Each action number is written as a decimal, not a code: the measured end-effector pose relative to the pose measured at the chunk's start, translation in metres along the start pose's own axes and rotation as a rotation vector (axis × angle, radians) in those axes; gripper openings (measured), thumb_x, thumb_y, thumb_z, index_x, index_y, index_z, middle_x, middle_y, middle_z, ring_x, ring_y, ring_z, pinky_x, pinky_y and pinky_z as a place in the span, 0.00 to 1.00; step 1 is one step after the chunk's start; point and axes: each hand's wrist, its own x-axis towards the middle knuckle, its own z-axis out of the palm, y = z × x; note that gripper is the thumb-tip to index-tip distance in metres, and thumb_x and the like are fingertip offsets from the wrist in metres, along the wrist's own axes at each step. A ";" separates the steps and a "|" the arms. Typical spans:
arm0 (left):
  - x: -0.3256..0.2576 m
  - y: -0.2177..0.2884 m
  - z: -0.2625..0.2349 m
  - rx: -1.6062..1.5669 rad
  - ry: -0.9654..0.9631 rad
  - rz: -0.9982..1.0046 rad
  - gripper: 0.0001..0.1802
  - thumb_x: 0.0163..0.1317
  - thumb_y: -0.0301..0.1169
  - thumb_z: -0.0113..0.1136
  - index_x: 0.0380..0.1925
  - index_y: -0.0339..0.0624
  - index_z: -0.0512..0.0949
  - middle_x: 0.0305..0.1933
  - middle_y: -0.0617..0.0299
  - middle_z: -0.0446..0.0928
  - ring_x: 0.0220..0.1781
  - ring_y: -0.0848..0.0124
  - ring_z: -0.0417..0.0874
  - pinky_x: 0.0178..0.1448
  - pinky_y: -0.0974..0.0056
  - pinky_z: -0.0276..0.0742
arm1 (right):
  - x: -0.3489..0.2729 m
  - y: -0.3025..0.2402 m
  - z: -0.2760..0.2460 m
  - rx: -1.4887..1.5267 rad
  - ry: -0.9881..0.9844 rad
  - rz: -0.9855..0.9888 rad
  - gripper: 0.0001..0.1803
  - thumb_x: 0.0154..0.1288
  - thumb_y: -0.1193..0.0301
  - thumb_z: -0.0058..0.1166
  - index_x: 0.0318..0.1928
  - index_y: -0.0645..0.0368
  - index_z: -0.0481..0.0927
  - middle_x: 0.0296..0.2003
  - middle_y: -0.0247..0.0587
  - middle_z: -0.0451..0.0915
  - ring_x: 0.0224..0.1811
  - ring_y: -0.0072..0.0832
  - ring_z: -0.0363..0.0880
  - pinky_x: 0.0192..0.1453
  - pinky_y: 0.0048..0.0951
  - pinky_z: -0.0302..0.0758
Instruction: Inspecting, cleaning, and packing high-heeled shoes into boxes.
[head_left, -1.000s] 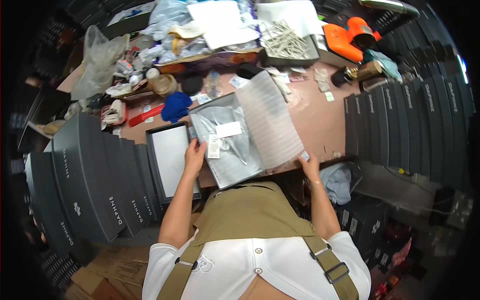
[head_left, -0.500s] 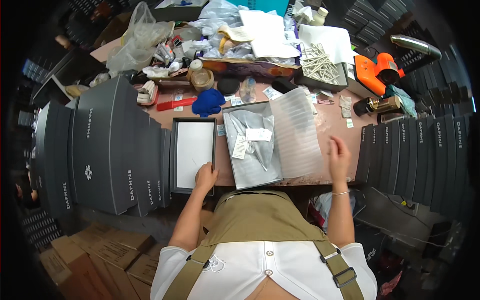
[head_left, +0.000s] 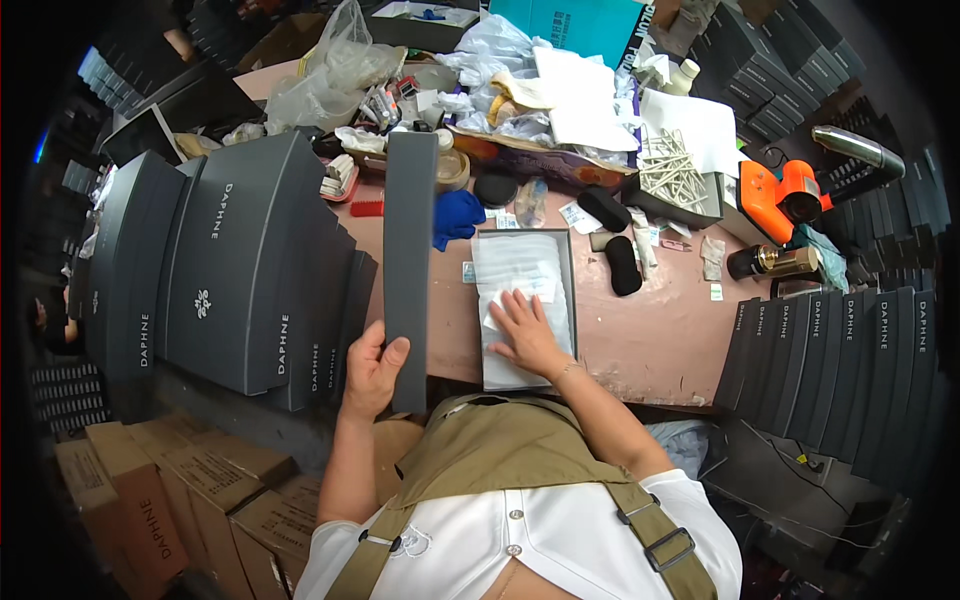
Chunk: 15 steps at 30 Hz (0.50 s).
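Note:
My left hand (head_left: 372, 372) grips the near end of a dark grey box lid (head_left: 408, 270), which is tipped up on edge so that its narrow side shows. Flat on the bench, just right of the lid, lies an open grey box (head_left: 573, 290). A translucent ribbed foam sheet (head_left: 505, 262) is folded over the contents, and pale tags or paper show faintly through it. My right hand (head_left: 530, 335) rests on the sheet with its fingers spread, pressing nothing between them.
Stacked grey boxes stand at left (head_left: 240, 270) and right (head_left: 830, 370). Two black oval cases (head_left: 623, 265) lie right of the open box. Behind are a blue cloth (head_left: 457, 218), a tray of white sticks (head_left: 672, 175), an orange tool (head_left: 790, 200) and a paper-filled carton (head_left: 540, 155).
My left hand has lifted the lid off the bench and tipped it on edge. The foam sheet has been folded leftward over the box, and my right hand has moved left onto it.

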 end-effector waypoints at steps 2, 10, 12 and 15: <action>0.001 0.002 0.013 -0.284 -0.094 -0.036 0.21 0.68 0.38 0.56 0.51 0.31 0.74 0.43 0.62 0.79 0.44 0.78 0.77 0.49 0.73 0.73 | -0.012 0.014 -0.007 0.478 0.197 0.125 0.37 0.67 0.60 0.50 0.71 0.61 0.52 0.71 0.56 0.52 0.74 0.47 0.49 0.76 0.40 0.44; 0.016 -0.136 0.094 0.797 -0.241 0.269 0.36 0.67 0.47 0.54 0.61 0.25 0.63 0.68 0.35 0.55 0.68 0.44 0.61 0.70 0.54 0.59 | -0.083 0.089 -0.030 0.885 0.416 0.602 0.29 0.70 0.62 0.49 0.66 0.64 0.64 0.59 0.48 0.73 0.59 0.34 0.72 0.63 0.33 0.68; 0.008 -0.170 0.094 0.470 -0.105 0.009 0.37 0.67 0.46 0.54 0.62 0.23 0.60 0.69 0.33 0.52 0.70 0.42 0.57 0.72 0.51 0.54 | -0.062 0.078 -0.008 0.588 0.465 0.559 0.25 0.66 0.58 0.53 0.56 0.64 0.75 0.48 0.57 0.80 0.52 0.43 0.79 0.57 0.37 0.72; 0.018 -0.196 0.072 0.107 0.049 -0.330 0.26 0.70 0.42 0.50 0.54 0.25 0.70 0.49 0.46 0.78 0.53 0.62 0.77 0.59 0.62 0.69 | -0.023 0.046 -0.026 0.342 0.402 0.592 0.27 0.65 0.49 0.51 0.45 0.64 0.80 0.39 0.60 0.81 0.44 0.52 0.79 0.48 0.46 0.73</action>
